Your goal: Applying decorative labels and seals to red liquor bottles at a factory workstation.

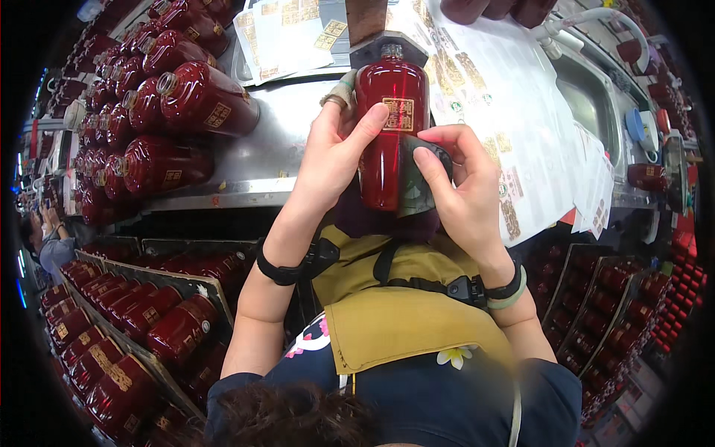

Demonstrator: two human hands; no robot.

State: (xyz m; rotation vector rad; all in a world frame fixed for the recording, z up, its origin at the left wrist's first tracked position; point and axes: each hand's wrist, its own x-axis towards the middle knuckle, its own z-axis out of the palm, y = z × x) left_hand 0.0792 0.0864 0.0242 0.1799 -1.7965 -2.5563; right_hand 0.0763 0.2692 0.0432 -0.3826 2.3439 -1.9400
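Observation:
A glossy dark red glass bottle (378,175) with a clear threaded neck lies in front of me, neck pointing away. A square gold label (398,114) sits on its front. My left hand (331,153) is closed round the bottle's left side, the thumb at the label's left edge; one finger wears a greyish wrap. In my right hand (463,182), a thin, dark green, pliable sheet (417,182) is pinched between thumb and fingers. The sheet lies against the bottle's lower right side, below the label. Whether it is stuck to the glass I cannot tell.
Several red bottles (212,100) lie stacked on the metal worktop (257,160) at left. White sheets with gold labels (514,112) spread at right, beside a sink (585,82). Crates of red bottles (153,305) stand low on both sides. Another person (56,242) is at far left.

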